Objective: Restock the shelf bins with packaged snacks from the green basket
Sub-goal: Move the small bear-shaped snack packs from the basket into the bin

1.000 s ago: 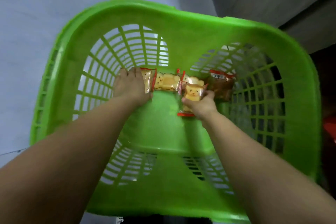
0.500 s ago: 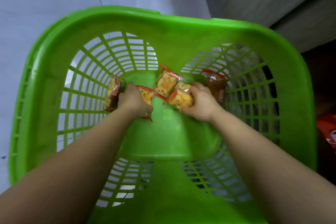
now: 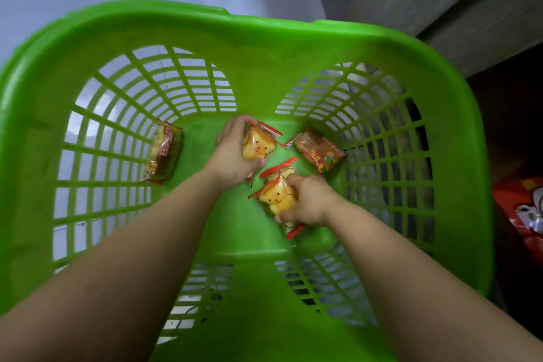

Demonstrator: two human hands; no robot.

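Grabbing clear bear-cake packs from big green plastic basket (image 3: 264,35): left hand (image 3: 235,153) holding one (image 3: 258,145), right hand (image 3: 305,200) holding another (image 3: 276,195). Two darker packs (image 3: 163,153) left, maybe more hidden. No shelf bins seen.

Inside the basket (image 3: 264,47), on its floor, the left hand (image 3: 235,153) holds a bear-shaped snack pack (image 3: 258,145) near the middle. Just nearer and to the right, the right hand (image 3: 305,203) holds another bear snack pack (image 3: 274,197). A wrapped cake (image 3: 163,153) leans against the left wall; a snack packet (image 3: 318,151) lies far right.
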